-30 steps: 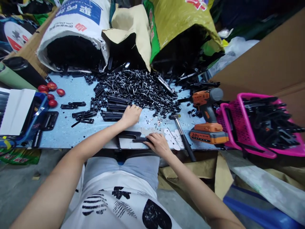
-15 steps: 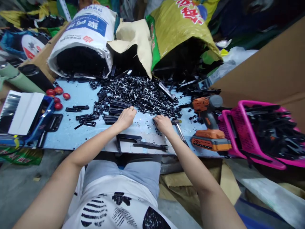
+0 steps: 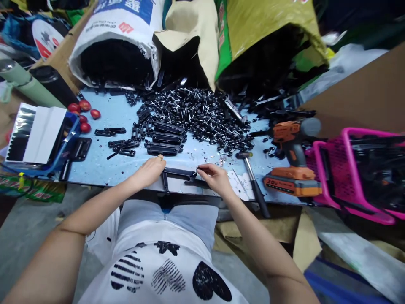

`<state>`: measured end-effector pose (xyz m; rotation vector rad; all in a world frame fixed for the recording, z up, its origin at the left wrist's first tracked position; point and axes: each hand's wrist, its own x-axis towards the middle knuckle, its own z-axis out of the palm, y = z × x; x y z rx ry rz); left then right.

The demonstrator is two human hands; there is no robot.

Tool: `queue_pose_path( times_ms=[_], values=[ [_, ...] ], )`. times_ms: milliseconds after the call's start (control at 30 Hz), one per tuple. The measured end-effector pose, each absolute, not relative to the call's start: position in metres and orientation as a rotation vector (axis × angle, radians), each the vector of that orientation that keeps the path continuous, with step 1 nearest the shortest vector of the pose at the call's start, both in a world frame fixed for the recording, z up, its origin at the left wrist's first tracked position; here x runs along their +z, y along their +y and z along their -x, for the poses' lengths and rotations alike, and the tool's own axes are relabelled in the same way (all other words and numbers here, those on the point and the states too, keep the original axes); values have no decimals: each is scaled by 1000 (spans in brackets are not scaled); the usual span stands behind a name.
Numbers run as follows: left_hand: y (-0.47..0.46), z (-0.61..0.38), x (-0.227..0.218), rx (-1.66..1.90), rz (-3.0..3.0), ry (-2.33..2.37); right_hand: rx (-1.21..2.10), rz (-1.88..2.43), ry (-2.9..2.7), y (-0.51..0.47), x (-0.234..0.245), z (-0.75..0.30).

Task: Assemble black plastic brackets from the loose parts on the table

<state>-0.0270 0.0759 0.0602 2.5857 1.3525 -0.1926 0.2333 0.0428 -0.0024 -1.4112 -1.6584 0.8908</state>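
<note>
One black bar (image 3: 179, 172) sits on the surface (image 3: 110, 107) between left grip (image 3: 153, 169) and right grip (image 3: 215, 175). The left is curled by one end; whether it holds, I cannot tell. The right pinches a small part (image 3: 198, 169) at the other end. It looks like a fitting step, so the next move calls for exact, steady placing. Pins (image 3: 196, 109) heap up beyond both grips.

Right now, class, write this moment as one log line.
left hand by left end of black bar; right hand by its right end; hammer on table; drill beside pink basket
</note>
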Motion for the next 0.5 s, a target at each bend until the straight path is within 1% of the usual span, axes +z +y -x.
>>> queue_pose_path(
  times_ms=[133,267,400,500],
  values=[
    [75,17,70,-319,-2671,1354,682,1416,-1838,40,6,-234],
    [73,14,74,-362,-2697,1342,527,1392,-2081,39,11,-233],
    [76,14,74,-342,-2713,1258,404,1386,-2270,35,9,-232],
    [83,19,69,-288,-2656,1297,340,1404,-2333,31,6,-233]
  ],
)
